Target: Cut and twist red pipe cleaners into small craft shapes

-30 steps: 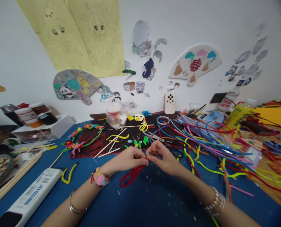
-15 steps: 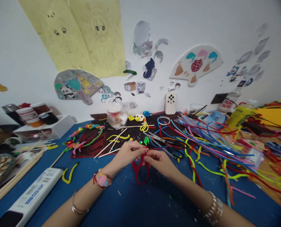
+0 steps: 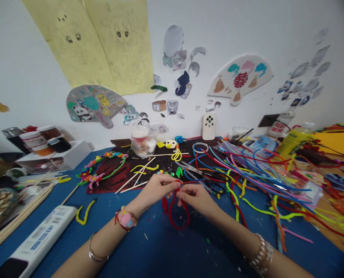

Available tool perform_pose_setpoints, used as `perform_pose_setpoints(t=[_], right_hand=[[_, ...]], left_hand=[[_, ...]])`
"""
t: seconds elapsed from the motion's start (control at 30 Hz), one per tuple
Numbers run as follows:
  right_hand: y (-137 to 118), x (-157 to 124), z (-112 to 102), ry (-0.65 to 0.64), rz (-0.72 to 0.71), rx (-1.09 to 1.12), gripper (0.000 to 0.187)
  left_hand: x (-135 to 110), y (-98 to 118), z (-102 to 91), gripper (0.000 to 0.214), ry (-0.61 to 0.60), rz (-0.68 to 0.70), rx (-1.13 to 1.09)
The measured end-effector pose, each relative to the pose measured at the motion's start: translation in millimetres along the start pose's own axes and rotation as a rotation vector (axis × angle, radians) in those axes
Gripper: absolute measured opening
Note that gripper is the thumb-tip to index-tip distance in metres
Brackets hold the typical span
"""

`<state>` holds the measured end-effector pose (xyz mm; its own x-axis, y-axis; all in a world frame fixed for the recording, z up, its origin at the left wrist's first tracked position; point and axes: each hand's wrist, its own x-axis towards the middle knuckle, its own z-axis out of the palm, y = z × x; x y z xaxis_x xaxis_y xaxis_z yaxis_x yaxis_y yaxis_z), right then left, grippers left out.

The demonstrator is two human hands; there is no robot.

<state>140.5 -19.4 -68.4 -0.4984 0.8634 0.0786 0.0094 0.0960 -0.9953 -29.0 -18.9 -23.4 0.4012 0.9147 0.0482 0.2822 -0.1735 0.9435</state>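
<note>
A red pipe cleaner (image 3: 179, 227) is pinched between my two hands above the blue table, its length hanging below them in a rounded loop. My left hand (image 3: 162, 188) grips it with thumb and forefinger; a thicker red end dangles beneath those fingers. From the other side my right hand (image 3: 197, 198) pinches the same pipe cleaner, fingertips almost touching the left ones. The exact crossing of the strands is hidden by my fingers. Just behind the hands are a small green twisted piece (image 3: 179, 172) and scissors (image 3: 193, 168).
Many coloured pipe cleaners (image 3: 264, 173) spread over the right side. Thin wooden sticks (image 3: 140, 173) lie behind my left hand, with a colourful flower garland (image 3: 93, 170) farther left. A white box (image 3: 41, 235) rests at the left front. A yellow bottle (image 3: 295, 141) stands back right.
The hanging red loop has become wider and rounder and has swung slightly to the right. Both hands stay nearly in place, still pinching the pipe cleaner.
</note>
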Motion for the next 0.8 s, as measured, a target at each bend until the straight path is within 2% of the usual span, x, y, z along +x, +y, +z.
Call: perform_pose_setpoints(t=[0.23, 0.33, 0.47, 0.53, 0.6, 0.63, 0.7, 0.8], right_hand=[[-3.8, -0.1, 1.7, -0.050, 0.002, 0.041, 0.030], [-4.9, -1.4, 5.5, -0.054, 0.026, 0.145, 0.035], [-3.0, -4.0, 14.6, -0.141, 0.056, 0.309, 0.034], [0.3, -5.6, 20.4, -0.135, 0.029, 0.336, 0.042], [3.8, -8.0, 25.2, -0.051, -0.044, 0.280, 0.051], [4.8, -9.4, 26.8, 0.004, -0.091, 0.211, 0.050], [5.0, -12.6, 28.2, 0.068, -0.181, 0.000, 0.039], [0.8, -16.0, 27.0, 0.061, -0.280, -0.323, 0.018]], left_hand=[[0.6, -0.6, 2.8, 0.023, 0.069, -0.024, -0.057], [0.9, -0.2, 3.1, 0.022, 0.133, 0.004, -0.041], [0.8, 1.5, 4.5, 0.024, 0.226, 0.060, 0.020], [0.9, 1.1, 5.2, 0.024, 0.281, 0.061, -0.011], [1.3, -0.1, 4.7, 0.024, 0.353, 0.044, -0.078], [1.6, -1.0, 3.6, 0.024, 0.388, 0.028, -0.114], [2.5, -2.6, 0.2, 0.027, 0.445, -0.001, -0.188], [4.1, -5.0, -6.8, 0.030, 0.492, -0.021, -0.332]])
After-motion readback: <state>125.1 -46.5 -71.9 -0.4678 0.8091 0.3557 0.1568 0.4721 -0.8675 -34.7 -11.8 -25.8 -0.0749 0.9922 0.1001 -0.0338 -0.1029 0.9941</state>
